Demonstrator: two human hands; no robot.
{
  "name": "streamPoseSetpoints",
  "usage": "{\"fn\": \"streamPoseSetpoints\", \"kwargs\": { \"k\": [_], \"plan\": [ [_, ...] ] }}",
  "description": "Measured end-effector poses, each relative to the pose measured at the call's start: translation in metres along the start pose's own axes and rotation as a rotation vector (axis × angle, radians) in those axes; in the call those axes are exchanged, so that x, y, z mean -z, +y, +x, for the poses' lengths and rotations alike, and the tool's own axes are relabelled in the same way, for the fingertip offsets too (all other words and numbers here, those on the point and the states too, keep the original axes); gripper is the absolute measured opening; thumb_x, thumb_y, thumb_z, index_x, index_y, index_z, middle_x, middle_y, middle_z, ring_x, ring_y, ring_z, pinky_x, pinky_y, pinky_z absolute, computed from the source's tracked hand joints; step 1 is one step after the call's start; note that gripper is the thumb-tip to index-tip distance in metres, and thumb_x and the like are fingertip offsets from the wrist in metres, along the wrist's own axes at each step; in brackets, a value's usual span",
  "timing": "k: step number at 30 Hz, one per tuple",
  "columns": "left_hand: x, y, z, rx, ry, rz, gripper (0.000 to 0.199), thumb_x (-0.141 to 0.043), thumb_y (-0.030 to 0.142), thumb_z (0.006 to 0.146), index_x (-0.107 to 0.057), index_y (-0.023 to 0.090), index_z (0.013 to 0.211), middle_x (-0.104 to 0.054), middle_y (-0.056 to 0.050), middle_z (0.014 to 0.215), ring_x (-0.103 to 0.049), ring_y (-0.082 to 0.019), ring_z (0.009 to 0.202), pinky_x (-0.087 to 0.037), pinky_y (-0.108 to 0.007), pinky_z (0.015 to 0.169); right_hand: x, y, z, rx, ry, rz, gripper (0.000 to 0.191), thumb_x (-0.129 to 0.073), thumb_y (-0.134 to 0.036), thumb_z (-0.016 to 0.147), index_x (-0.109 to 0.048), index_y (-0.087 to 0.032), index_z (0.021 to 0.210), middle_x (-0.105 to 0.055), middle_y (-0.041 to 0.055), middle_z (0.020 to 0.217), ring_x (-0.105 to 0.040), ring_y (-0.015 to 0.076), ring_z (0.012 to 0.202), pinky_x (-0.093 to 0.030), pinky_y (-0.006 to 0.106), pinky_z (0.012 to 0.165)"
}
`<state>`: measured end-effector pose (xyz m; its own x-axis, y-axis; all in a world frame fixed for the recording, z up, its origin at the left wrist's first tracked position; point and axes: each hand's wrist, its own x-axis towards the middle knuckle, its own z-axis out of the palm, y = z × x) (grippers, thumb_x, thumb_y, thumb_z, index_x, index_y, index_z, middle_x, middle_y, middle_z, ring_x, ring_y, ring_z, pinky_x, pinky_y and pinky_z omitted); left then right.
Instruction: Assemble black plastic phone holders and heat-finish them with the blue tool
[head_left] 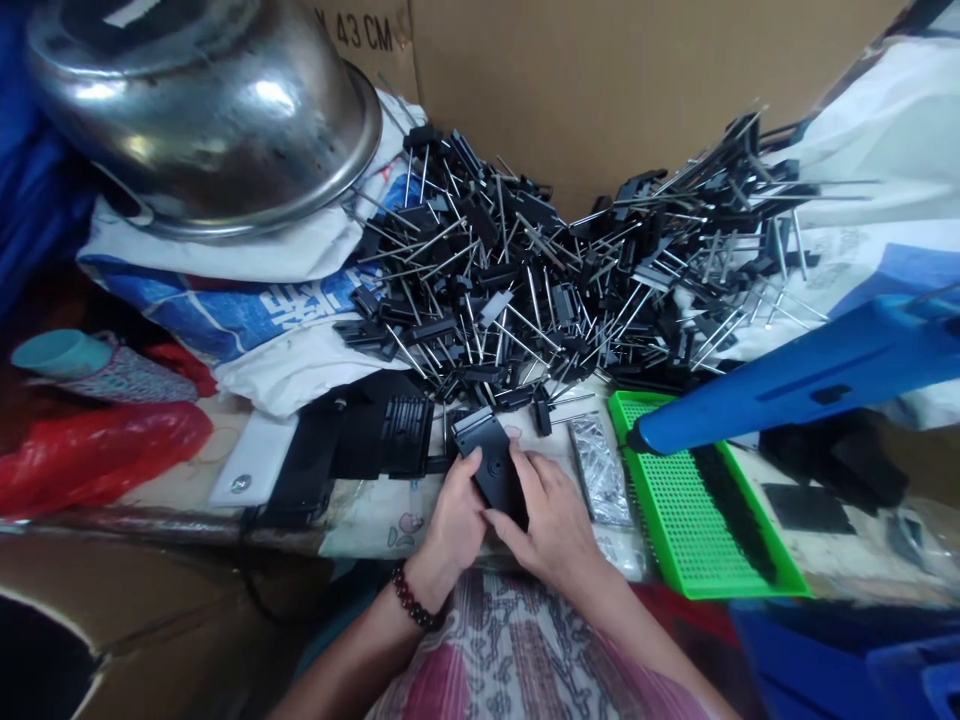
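Both my hands hold a flat black plastic part (489, 455) over the front of the table. My left hand (452, 510) grips its left edge, the thumb lying on the upper face. On the other side my right hand (551, 515) has its fingers along the right edge and its thumb at the near end. The part is tilted, with a paler strip across its far end and a small round mark on its face. Just beyond it rises a big heap of black plastic pieces with thin metal rods (525, 270). Flat black parts (405, 435) lie left of my hands.
To the right, a green perforated tray (675, 530) holds a dark strip of small pieces, with a blue power tool (787, 380) reaching over it. A clear bag of metal pieces (598, 470) lies between. An upturned metal basin (210, 110), a cup (64, 355) and a red bag (112, 455) are left.
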<state>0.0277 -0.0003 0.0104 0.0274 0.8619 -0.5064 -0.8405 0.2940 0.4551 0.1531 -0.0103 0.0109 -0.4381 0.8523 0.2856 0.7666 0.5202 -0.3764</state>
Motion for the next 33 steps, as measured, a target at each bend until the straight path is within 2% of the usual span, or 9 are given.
{"fn": "streamPoseSetpoints", "kwargs": {
  "k": [8, 13, 19, 24, 28, 30, 33],
  "plan": [
    [0.004, -0.002, -0.001, -0.055, -0.006, 0.067, 0.03, -0.069, 0.03, 0.075, -0.069, 0.017, 0.102, -0.075, -0.006, 0.103, -0.059, -0.027, 0.117, -0.039, -0.04, 0.106, 0.006, -0.004, 0.001, -0.039, -0.058, -0.039, 0.064, -0.056, -0.044, 0.086, -0.042, -0.005, 0.135, -0.058, 0.0203, 0.115, -0.054, 0.0344, 0.098, -0.049, 0.049, 0.078],
    [0.004, -0.002, 0.0, -0.037, -0.002, 0.08, 0.031, -0.069, 0.029, 0.074, -0.069, 0.016, 0.102, -0.075, -0.006, 0.102, -0.059, -0.027, 0.116, -0.039, -0.04, 0.106, 0.008, -0.006, 0.002, -0.068, -0.102, -0.091, 0.065, -0.061, -0.043, 0.082, -0.045, -0.005, 0.133, -0.059, 0.0194, 0.114, -0.053, 0.0343, 0.096, -0.046, 0.048, 0.077],
    [-0.001, 0.0, -0.003, -0.058, -0.015, 0.118, 0.03, -0.07, 0.032, 0.074, -0.07, 0.02, 0.102, -0.074, -0.005, 0.101, -0.058, -0.028, 0.117, -0.043, -0.04, 0.104, 0.008, -0.008, 0.003, -0.101, -0.128, -0.117, 0.067, -0.06, -0.046, 0.082, -0.044, -0.007, 0.135, -0.06, 0.0172, 0.107, -0.053, 0.0333, 0.093, -0.045, 0.047, 0.076],
    [0.001, -0.002, -0.001, -0.088, 0.007, 0.139, 0.025, -0.07, 0.033, 0.075, -0.071, 0.021, 0.097, -0.075, -0.005, 0.099, -0.06, -0.026, 0.114, -0.044, -0.038, 0.103, 0.007, -0.01, 0.003, -0.119, -0.135, -0.078, 0.067, -0.062, -0.044, 0.081, -0.044, -0.007, 0.135, -0.059, 0.0175, 0.109, -0.054, 0.0341, 0.094, -0.047, 0.049, 0.077],
    [0.005, -0.002, 0.0, -0.07, 0.06, 0.147, 0.027, -0.073, 0.032, 0.074, -0.07, 0.019, 0.098, -0.076, -0.005, 0.095, -0.064, -0.026, 0.108, -0.045, -0.038, 0.102, 0.006, -0.008, -0.001, -0.142, -0.115, 0.083, 0.063, -0.061, -0.044, 0.083, -0.045, -0.008, 0.132, -0.058, 0.0187, 0.113, -0.054, 0.0349, 0.099, -0.048, 0.052, 0.082],
    [0.006, -0.001, -0.003, -0.068, 0.064, 0.158, 0.032, -0.075, 0.032, 0.073, -0.069, 0.02, 0.102, -0.076, -0.004, 0.095, -0.064, -0.025, 0.108, -0.045, -0.039, 0.102, 0.007, -0.002, -0.003, -0.199, -0.084, 0.279, 0.057, -0.056, -0.044, 0.087, -0.044, -0.012, 0.132, -0.06, 0.0157, 0.112, -0.057, 0.0305, 0.098, -0.049, 0.046, 0.083],
    [0.006, 0.001, -0.01, -0.058, 0.013, 0.226, 0.04, -0.074, 0.034, 0.075, -0.066, 0.021, 0.112, -0.075, -0.005, 0.101, -0.064, -0.026, 0.108, -0.046, -0.039, 0.1, 0.01, 0.012, 0.0, -0.331, -0.071, 0.602, 0.041, -0.048, -0.048, 0.092, -0.053, -0.017, 0.118, -0.063, 0.0043, 0.085, -0.059, 0.0195, 0.075, -0.05, 0.032, 0.068]
  ]
}}
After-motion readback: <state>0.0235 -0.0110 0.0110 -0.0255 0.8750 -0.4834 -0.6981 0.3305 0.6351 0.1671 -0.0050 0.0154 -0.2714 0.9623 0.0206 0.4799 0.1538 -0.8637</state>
